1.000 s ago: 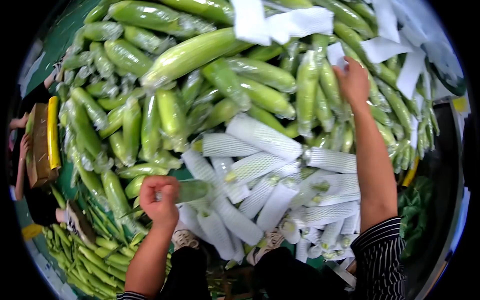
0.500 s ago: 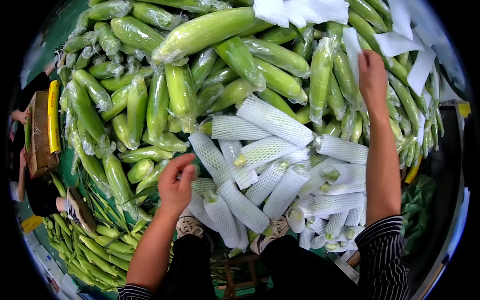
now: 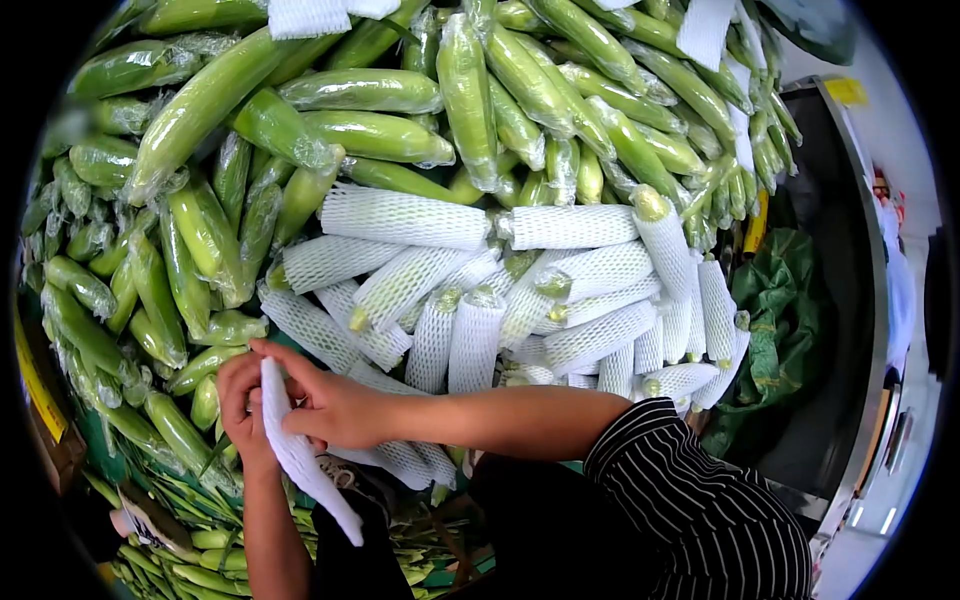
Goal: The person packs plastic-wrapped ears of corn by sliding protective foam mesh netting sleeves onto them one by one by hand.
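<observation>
Fingers of the right hand [image 3: 343, 408] are pinching a flat foam sleeve [image 3: 303, 460]; those of the left hand [image 3: 240, 405] are curling at its upper end, their hold unclear. The right hand is no longer reaching over the right edge of the film-wrapped vegetables [image 3: 467, 100], so both are now meeting at one sleeve. The right forearm [image 3: 520, 418] is partly covering the near edge of the foam-netted vegetables [image 3: 475, 340]

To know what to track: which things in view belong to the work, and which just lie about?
Seemingly in the job:
white foam sleeve at left hand and right hand;
loose foam sleeves on the pile;
film-wrapped squash;
foam-netted squash.

Seemingly lying about:
crumpled green sheet, right;
yellow strip, far left.
</observation>
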### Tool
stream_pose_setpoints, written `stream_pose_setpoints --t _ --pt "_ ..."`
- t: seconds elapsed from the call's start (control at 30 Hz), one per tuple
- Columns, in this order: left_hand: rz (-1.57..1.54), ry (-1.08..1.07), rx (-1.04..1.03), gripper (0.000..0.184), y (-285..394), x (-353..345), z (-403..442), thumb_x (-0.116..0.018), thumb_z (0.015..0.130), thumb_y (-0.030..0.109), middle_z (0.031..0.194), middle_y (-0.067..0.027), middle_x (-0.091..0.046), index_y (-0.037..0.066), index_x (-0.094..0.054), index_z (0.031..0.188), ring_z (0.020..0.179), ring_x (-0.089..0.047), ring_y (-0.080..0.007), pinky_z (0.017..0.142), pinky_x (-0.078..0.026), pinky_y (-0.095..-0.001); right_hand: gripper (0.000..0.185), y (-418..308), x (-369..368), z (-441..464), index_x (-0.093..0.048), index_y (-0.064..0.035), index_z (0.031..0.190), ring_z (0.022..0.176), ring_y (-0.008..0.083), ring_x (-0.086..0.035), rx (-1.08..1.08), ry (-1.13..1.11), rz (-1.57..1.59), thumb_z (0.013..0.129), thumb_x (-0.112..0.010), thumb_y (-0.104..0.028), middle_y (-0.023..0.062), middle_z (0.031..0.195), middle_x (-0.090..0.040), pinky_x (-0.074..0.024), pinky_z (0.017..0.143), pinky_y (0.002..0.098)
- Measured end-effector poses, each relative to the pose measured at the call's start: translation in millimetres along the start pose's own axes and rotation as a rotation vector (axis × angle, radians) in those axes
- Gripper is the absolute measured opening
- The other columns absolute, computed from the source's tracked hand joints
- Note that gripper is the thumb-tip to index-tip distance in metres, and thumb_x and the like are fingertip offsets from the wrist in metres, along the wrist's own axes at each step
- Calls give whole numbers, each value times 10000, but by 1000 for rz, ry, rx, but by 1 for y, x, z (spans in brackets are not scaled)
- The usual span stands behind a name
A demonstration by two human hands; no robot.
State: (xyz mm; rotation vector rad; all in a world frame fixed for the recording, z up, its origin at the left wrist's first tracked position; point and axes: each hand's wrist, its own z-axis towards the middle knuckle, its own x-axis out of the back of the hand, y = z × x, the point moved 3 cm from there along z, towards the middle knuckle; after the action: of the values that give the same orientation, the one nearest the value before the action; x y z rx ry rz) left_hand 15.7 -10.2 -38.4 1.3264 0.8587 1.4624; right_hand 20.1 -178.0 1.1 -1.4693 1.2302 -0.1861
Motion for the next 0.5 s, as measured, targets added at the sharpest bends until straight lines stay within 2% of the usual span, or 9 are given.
stream_pose_setpoints --t 0.07,0.13,0.17,0.2,0.23,0.33,0.4,0.47,0.5 --pt "-111 -85 99 408 -16 2 -5 -576 1032 359 1238 -104 -532 -3 -583 1221 992 -602 -184 831 -515 -311 965 -6 5 -1 46 -255 1624 705 150 -582 -30 1 42 917 -570 -28 120 1091 -610 -493 581 290" --pt "-290 -97 226 403 -4 -3 -2 -573 1032 363 1245 -106 -519 -4 -600 1197 943 -614 -186 779 -523 -293 930 -3 6 -3 -25 -212 1617 676 137 -580 -22 9 94 918 -608 -17 106 1092 -603 -505 588 288" --pt "-250 -109 169 381 0 -5 2 -566 1034 370 1136 -89 -508 1 -588 1127 833 -604 -168 678 -512 -259 918 5 7 -2 -45 -196 1611 675 136 -579 -24 2 126 919 -620 -16 104 1095 -601 -509 588 290" --pt "-209 -96 159 370 0 -4 1 -565 1032 377 1094 -81 -488 11 -569 1088 830 -575 -164 696 -492 -263 907 6 7 0 -65 -181 1606 675 135 -579 -23 -5 155 919 -633 -16 102 1097 -598 -512 589 292" --pt "-170 -83 144 365 1 -3 0 -565 1031 385 1051 -73 -468 21 -550 1048 827 -545 -161 713 -472 -266 759 0 7 -4 -208 -100 1519 744 122 -586 -83 -1 178 919 -666 -34 79 1103 -592 -527 648 298" --pt "-97 -30 91 378 2 -3 0 -556 1029 413 965 -57 -428 43 -511 965 828 -478 -158 759 -422 -275 436 10 12 -3 -496 -20 1242 843 199 -624 124 181 -59 890 -733 -119 97 1064 -609 -519 702 342" --pt "-100 28 52 401 3 -2 -1 -539 1031 440 964 -59 -430 47 -510 955 844 -461 -165 781 -400 -277 304 -6 25 -10 -575 -9 1030 886 246 -621 511 342 -711 843 -776 -139 98 1014 -610 -509 744 359" --pt "-65 103 45 489 5 -2 -2 -531 1008 521 1013 -108 -500 35 -587 987 876 -493 -214 781 -422 -339 254 -24 29 -20 -604 -6 861 901 305 -620 802 340 -970 815 -807 -150 115 976 -616 -508 774 378" --pt "-66 132 38 517 2 -4 -2 -526 1003 544 1036 -118 -518 33 -604 1004 887 -509 -222 782 -428 -345 265 -34 26 -21 -595 -8 799 895 340 -619 902 255 -894 810 -817 -152 131 963 -621 -511 785 388"
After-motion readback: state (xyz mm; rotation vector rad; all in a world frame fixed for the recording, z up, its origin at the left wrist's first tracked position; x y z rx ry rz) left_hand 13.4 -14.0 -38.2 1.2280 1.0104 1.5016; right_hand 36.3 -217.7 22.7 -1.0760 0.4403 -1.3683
